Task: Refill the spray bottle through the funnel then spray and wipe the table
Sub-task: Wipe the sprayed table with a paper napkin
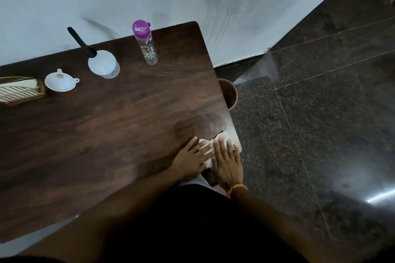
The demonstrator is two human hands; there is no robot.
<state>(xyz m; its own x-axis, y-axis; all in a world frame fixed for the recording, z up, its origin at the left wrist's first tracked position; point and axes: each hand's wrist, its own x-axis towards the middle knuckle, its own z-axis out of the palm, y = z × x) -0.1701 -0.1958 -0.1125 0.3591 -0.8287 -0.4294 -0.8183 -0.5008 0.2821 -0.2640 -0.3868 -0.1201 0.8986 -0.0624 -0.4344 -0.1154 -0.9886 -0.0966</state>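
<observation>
Both hands are pressing flat, fingers straight, on the white cloth (208, 150) at the table's (106, 134) near right corner — left hand (191, 160), right hand (227, 166). The cloth could be slipping off that edge (it is sitting very close). It is looking crumpled, beside a wet patch (192, 128).

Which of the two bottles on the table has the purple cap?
The clear water bottle, standing nearer the table's right corner. The white spray bottle to its left carries a black nozzle instead.
</observation>
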